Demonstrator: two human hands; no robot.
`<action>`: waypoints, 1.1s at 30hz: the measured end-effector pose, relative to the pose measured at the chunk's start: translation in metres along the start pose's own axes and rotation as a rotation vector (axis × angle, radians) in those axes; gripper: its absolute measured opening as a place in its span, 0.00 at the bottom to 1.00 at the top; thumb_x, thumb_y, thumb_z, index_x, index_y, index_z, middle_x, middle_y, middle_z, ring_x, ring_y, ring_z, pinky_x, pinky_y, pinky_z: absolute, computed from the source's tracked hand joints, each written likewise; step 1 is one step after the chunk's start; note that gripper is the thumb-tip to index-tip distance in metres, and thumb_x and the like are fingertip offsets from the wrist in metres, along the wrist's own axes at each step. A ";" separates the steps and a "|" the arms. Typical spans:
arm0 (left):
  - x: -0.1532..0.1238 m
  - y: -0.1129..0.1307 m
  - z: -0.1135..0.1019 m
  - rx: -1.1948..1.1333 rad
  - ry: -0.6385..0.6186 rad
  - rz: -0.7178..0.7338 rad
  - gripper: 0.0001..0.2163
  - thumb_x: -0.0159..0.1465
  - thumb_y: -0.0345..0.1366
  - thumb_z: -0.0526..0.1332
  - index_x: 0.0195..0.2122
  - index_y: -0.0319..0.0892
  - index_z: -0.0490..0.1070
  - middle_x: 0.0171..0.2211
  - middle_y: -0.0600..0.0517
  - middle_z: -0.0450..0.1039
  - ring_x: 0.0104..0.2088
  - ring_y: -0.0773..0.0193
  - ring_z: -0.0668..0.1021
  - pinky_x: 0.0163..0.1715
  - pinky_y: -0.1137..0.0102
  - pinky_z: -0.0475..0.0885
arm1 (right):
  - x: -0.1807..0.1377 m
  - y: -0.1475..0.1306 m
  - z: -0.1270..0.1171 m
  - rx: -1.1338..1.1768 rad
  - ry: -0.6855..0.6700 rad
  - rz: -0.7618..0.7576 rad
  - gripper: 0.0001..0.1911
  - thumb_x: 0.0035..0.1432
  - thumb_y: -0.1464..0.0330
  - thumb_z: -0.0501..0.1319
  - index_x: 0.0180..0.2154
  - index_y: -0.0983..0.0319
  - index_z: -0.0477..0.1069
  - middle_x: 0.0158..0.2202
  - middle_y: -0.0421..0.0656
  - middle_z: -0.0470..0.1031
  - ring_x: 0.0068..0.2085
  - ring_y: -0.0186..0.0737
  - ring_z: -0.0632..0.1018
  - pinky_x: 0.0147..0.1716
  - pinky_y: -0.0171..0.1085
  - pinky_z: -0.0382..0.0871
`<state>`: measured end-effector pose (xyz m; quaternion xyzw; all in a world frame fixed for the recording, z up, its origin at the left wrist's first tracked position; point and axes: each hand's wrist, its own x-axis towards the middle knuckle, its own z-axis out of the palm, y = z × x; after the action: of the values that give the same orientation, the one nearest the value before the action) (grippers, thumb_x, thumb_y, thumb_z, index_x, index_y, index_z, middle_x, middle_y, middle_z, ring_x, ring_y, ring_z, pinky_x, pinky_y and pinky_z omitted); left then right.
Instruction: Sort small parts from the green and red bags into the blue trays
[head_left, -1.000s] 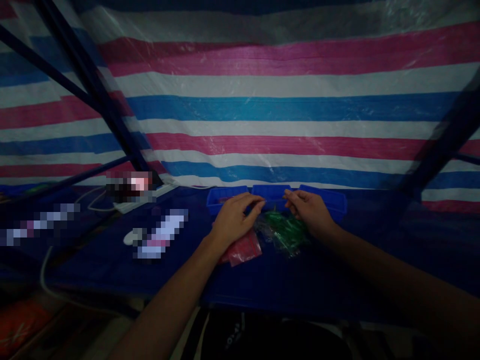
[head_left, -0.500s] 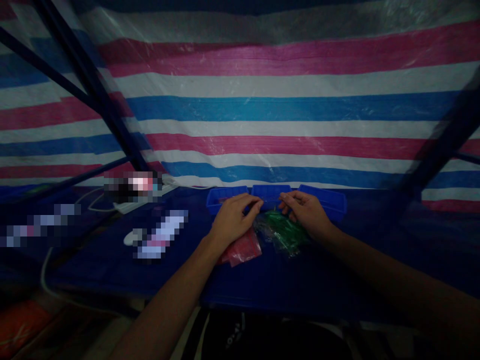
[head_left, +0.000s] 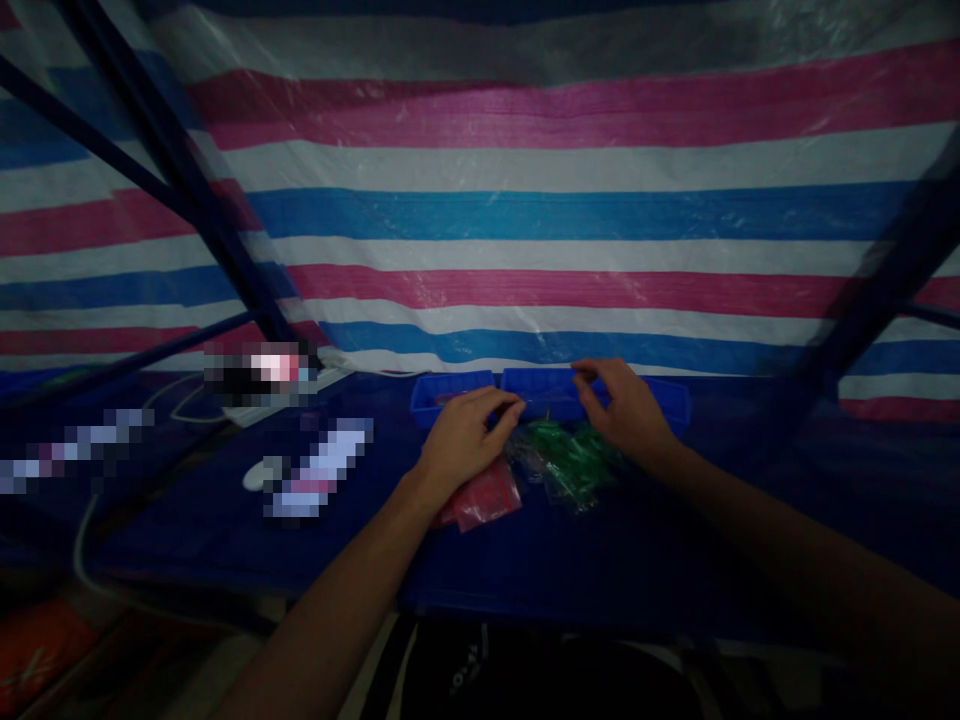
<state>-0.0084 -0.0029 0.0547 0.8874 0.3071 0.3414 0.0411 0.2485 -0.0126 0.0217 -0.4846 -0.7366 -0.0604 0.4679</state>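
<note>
A: Biggest thing facing you: a pink, white & blue striped plastic sheet (head_left: pixel 525 215), behind your dark-blue table (head_left: pixel 637 570). What's on the table?
B: Three shallow blue plastic trays (head_left: pixel 540 381) in a row along the far edge, partly hidden by your hands.
A: Your grip?
B: R hand (head_left: pixel 626 410): thumb & index apart, grip released, near the trays' right end. L hand (head_left: pixel 465 435): thumb & index tips close tog. by the middle one; can't tell if they've got anything.
A: Stuff nearby?
B: Green bundle w/ clear plastic film (head_left: pixel 574 465), on the table betw. your hands, nearer you. Flat red plastic packet (head_left: pixel 487 500) just L of it, partly hidden by your L hand; contact unclear. Smallest: white rounded item (head_left: pixel 259 474), well to the L.
</note>
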 end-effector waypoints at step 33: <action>-0.001 -0.001 0.003 0.016 -0.040 0.003 0.11 0.73 0.38 0.55 0.46 0.44 0.77 0.43 0.49 0.81 0.44 0.59 0.80 0.46 0.62 0.74 | -0.003 -0.016 -0.004 -0.104 -0.397 -0.357 0.21 0.64 0.52 0.62 0.50 0.60 0.75 0.45 0.49 0.78 0.49 0.52 0.76 0.53 0.53 0.69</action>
<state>-0.0078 -0.0019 0.0516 0.8947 0.3077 0.3214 0.0398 0.2388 -0.0252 0.0280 -0.3727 -0.8836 -0.0836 0.2707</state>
